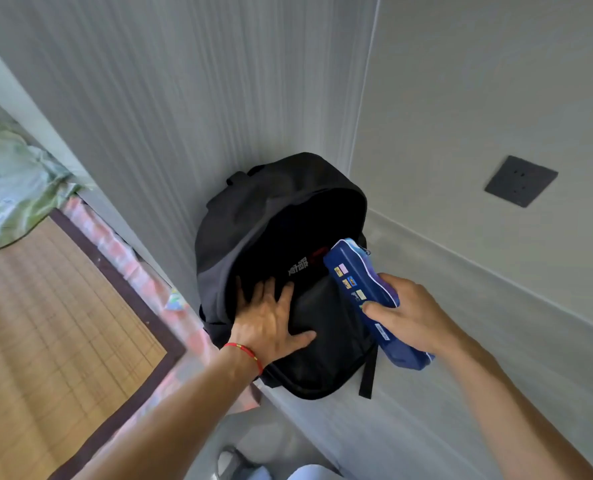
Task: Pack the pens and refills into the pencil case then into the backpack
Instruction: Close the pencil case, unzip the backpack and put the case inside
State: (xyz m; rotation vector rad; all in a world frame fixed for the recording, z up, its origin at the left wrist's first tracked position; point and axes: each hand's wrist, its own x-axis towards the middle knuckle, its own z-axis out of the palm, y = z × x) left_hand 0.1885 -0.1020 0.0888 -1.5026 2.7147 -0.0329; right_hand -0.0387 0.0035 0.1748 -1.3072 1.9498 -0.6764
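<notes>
Fingers of the left hand [274, 320] are spread flat on the front panel of a black fabric backpack [253, 216], a red cord bracelet [244, 351] at the wrist. The right hand [409, 317] grips a blue zipped pencil case [353, 282], its far end entering the backpack's open mouth at the right. Small picture stickers and a barcode label are unreadable, as is white lettering inside the backpack. A dark wall socket [520, 180] lies far right.

We see a black backpack [253, 216] with white lettering inside, and a blue pencil case [364, 292] shading to purple, dotted with small coloured stickers. A red string bracelet [244, 353] circles one wrist. The mat [45, 323] is tan, dark-bordered.
</notes>
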